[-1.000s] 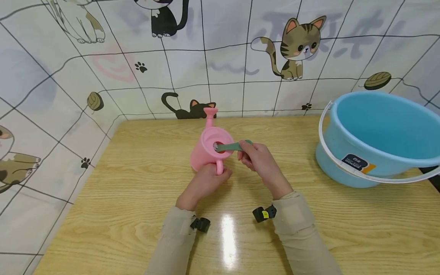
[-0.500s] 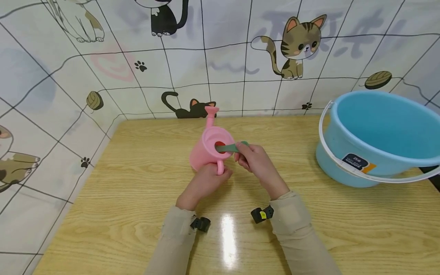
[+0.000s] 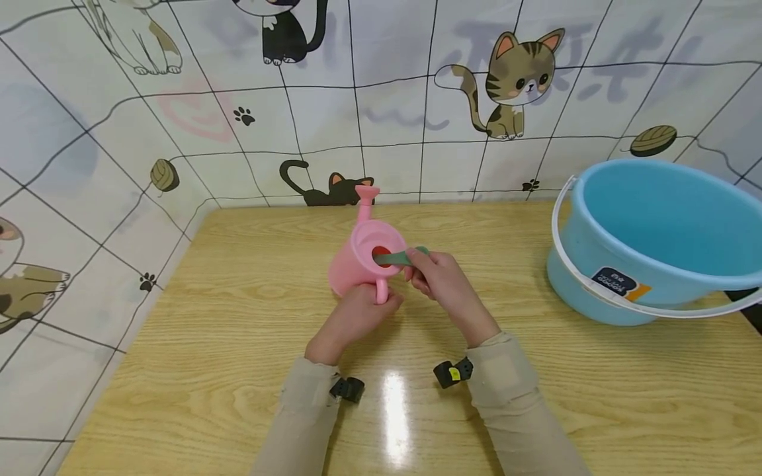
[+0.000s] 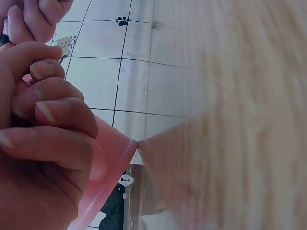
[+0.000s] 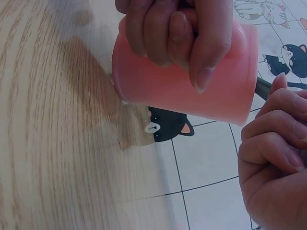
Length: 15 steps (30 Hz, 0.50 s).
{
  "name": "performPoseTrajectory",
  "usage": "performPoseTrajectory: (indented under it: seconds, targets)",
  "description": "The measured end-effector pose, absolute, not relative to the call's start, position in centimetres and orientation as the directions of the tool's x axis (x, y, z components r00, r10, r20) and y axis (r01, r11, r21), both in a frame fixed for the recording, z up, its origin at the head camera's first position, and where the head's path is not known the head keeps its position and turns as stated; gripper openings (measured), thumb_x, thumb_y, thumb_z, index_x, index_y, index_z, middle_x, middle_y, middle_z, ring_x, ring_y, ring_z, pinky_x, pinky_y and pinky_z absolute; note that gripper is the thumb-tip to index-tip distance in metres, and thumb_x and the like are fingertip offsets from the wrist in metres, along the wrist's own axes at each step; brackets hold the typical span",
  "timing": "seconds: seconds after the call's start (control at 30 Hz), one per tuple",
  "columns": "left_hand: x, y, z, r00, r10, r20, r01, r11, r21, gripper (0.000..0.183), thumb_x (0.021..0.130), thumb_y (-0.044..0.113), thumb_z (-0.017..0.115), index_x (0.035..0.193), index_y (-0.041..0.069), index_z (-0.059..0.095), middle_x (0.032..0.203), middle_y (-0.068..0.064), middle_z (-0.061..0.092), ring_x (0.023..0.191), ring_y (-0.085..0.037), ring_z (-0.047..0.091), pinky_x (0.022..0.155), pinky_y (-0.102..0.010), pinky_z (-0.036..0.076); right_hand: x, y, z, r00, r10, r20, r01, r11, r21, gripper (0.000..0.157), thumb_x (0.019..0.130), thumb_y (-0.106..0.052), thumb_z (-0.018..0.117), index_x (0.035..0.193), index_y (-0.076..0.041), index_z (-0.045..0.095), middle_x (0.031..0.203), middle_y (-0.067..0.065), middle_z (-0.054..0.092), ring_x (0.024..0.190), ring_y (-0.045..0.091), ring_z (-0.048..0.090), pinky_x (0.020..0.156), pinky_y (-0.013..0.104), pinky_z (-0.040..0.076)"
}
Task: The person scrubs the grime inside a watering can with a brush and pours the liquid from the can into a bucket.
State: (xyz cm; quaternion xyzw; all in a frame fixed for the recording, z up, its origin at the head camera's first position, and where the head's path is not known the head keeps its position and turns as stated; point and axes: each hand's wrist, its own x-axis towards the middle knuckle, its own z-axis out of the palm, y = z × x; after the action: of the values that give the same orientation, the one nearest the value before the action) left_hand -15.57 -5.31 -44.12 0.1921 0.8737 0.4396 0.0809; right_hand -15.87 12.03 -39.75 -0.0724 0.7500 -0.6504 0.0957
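A pink watering can [image 3: 348, 270] is tilted on the table with its open top facing me and its spout pointing to the back wall. My left hand [image 3: 359, 307] grips its handle; in the left wrist view the fingers [image 4: 62, 112] are curled tightly round it. My right hand [image 3: 443, 281] pinches the green handle of a small brush [image 3: 395, 258] between thumb and fingers. The brush's head is inside the can's opening, hidden from view. A red patch [image 3: 381, 251] shows within that opening. In the right wrist view, the dark green handle [image 5: 262, 88] runs in past the can's rim.
To the right stands a large light-blue bucket [image 3: 607, 297] with a white carrying handle [image 3: 562, 231] hanging toward me. The wooden table [image 3: 238, 344] meets a wall covering [image 3: 393, 112] printed with cats behind the can.
The right hand has moved slightly left, pushing the brush deeper, so its pale bristles have gone out of sight in the opening. The left hand and watering can have barely shifted.
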Motion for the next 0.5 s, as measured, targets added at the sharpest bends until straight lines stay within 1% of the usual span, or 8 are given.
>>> performPoseTrajectory:
  seconds: [0.23,0.5]
  targets:
    - [-15.51,-5.34,-43.98,-0.910,0.414,0.038,0.282,0.546,0.789,0.036,0.086,0.028,0.054,0.056,0.013,0.041,0.052,0.006,0.032,0.044,-0.007,0.029,0.044,-0.022,0.028,-15.87,12.06,-39.98,-0.977,-0.210,-0.036,0.001,0.165,-0.986,0.051,0.090,-0.046,0.042,0.079,0.002,0.056,0.054,0.003,0.037,0.047,0.014,0.028,0.044,0.024,0.023]
    - [-15.48,-5.39,-44.11,-0.909,0.415,0.046,0.289,0.546,0.786,0.036,0.086,0.028,0.054,0.056,0.014,0.040,0.052,0.006,0.031,0.044,-0.007,0.028,0.044,-0.022,0.027,-15.76,11.99,-39.91,-0.977,-0.210,-0.048,0.015,0.159,-0.987,0.050,0.090,-0.047,0.044,0.078,0.000,0.056,0.053,0.004,0.036,0.047,0.015,0.027,0.044,0.024,0.022]
